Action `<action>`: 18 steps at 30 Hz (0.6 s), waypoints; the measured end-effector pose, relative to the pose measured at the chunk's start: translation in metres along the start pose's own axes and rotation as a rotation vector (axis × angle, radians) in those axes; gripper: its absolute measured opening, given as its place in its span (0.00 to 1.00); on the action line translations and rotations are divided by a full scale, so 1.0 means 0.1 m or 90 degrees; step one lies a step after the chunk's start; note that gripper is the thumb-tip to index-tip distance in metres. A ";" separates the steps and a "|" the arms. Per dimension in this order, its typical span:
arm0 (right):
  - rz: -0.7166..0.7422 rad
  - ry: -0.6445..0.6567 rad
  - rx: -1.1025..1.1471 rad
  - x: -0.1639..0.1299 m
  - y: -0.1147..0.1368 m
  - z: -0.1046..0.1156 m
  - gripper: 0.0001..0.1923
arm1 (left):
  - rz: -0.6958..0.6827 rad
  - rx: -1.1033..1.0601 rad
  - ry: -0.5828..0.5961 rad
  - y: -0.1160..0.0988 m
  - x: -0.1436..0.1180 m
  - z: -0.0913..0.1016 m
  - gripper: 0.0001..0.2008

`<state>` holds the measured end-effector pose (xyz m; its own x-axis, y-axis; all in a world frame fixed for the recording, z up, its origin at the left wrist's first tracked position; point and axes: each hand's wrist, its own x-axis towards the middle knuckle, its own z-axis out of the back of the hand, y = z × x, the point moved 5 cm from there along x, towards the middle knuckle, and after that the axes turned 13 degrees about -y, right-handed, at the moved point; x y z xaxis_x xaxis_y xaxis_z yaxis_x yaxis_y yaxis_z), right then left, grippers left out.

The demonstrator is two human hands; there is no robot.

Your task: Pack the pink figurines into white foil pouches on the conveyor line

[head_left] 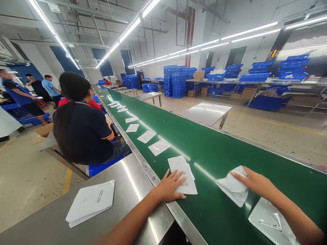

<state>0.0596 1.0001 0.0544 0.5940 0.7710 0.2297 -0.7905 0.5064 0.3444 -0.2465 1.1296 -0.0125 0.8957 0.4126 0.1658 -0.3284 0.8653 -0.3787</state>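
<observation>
My left hand (171, 186) lies with fingers spread on a small overlapping pile of flat white plastic packets (177, 163) at the near edge of the green conveyor belt (209, 211). Pinched in my right hand (251, 178) is a crumpled white plastic packet (233, 187), with one corner pointing down at the belt. Under my right forearm another white packet (270, 219) lies on the belt, partly hidden. To the left, a neat stack of white packets (90, 202), printed with a triangle mark and a dark label, rests on the metal table.
More white packets (146, 136) trail away along the belt. The steel table (127, 183) adjoins its left rail. A co-worker in a dark shirt (84, 132) sits beside the belt. Past the right rail are a metal side table (206, 112) and stacked blue crates (178, 83).
</observation>
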 end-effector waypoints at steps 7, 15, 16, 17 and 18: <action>0.274 -0.231 -0.019 -0.18 0.69 -0.12 0.23 | -0.088 -0.042 -0.055 -0.19 -0.17 0.05 0.23; 0.390 0.104 0.140 -0.07 1.47 -0.66 0.20 | -0.198 -0.112 -0.046 -0.49 -0.32 0.07 0.23; 0.395 0.115 0.133 -0.09 1.51 -0.67 0.18 | -0.195 -0.116 -0.039 -0.50 -0.33 0.07 0.23; 0.401 0.123 0.126 -0.12 1.54 -0.67 0.16 | -0.190 -0.123 -0.035 -0.51 -0.35 0.07 0.23; 0.405 0.132 0.121 -0.16 1.54 -0.66 0.15 | -0.184 -0.134 -0.039 -0.51 -0.36 0.07 0.22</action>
<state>-0.0819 1.0911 0.0440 -0.0320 0.9631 0.2673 -0.9244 -0.1302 0.3584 -0.2645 1.0729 0.0074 0.9206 0.1813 0.3458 0.0108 0.8734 -0.4868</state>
